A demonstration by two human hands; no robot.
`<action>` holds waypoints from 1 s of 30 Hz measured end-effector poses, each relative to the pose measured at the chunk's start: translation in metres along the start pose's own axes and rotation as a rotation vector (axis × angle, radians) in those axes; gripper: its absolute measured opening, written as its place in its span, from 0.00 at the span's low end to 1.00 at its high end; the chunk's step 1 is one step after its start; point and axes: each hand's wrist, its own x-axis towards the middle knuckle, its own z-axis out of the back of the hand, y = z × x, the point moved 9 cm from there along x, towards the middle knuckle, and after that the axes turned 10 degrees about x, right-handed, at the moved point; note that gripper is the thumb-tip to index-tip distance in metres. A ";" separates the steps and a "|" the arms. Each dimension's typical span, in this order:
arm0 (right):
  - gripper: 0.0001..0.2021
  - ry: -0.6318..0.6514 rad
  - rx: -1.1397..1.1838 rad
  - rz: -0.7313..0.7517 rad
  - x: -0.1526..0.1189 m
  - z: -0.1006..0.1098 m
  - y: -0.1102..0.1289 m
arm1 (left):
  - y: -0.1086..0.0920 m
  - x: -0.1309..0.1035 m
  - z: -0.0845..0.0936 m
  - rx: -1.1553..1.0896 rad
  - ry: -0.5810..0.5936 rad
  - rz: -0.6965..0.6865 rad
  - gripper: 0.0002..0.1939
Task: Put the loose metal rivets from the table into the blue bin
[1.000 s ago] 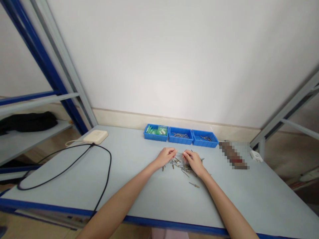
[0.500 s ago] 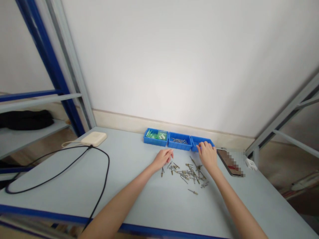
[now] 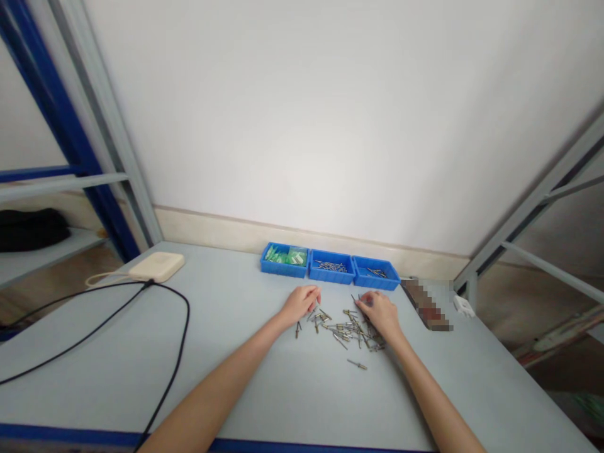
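On grey table point(image 3: 226, 377): 3 blue bins point(image 3: 331, 275).

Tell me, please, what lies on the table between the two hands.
Small metal pins lie scattered between the left hand and the right hand, as the head view shows.

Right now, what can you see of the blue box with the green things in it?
The blue box is open-topped, longer than it is wide, and looks like plastic. It stands upright on the table near the wall. Small green things lie at its left, and a green packet with pale bits at its right. The middle box is close beside it, maybe touching.
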 end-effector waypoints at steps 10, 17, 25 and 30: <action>0.06 0.033 0.083 0.041 0.006 -0.014 0.014 | 0.001 -0.001 0.000 0.033 0.014 0.015 0.19; 0.13 -0.174 0.215 0.012 0.032 0.044 0.009 | 0.003 -0.002 -0.001 0.046 0.018 0.009 0.19; 0.14 -0.171 0.070 -0.110 0.031 0.045 -0.001 | 0.001 -0.001 0.000 0.005 0.015 0.014 0.22; 0.17 -0.315 -0.037 0.024 -0.007 0.019 0.024 | 0.000 -0.002 -0.001 -0.006 0.024 0.012 0.22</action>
